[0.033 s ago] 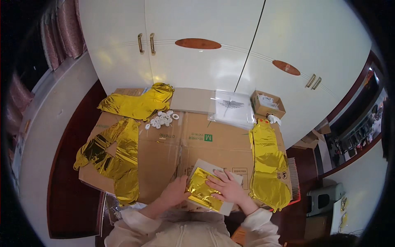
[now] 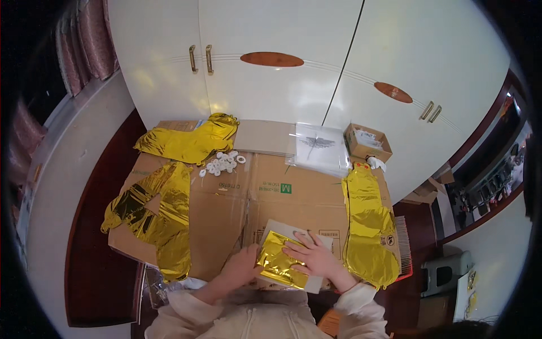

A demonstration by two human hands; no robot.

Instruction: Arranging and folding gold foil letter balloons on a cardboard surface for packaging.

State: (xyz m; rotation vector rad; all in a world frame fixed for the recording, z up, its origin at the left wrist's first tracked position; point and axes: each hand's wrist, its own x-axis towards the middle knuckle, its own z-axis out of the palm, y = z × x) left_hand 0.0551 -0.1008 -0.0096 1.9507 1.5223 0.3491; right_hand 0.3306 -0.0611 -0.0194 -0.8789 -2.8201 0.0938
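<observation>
Atop the grey board (image 2: 314, 282) lies the folded gold foil (image 2: 276, 258), and the right hand (image 2: 317, 259) spreads wide and flat across it, gripping nothing; at the board's left edge the left hand (image 2: 243, 265) curls half-closed, and whether it pinches foil I cannot tell. Risk now: slick foil could slide or crease if pressure comes unevenly! Well beyond the board, to the right, an open cardboard box (image 2: 377, 153) holds pale packets (image 2: 367, 139), contents unclear.
</observation>
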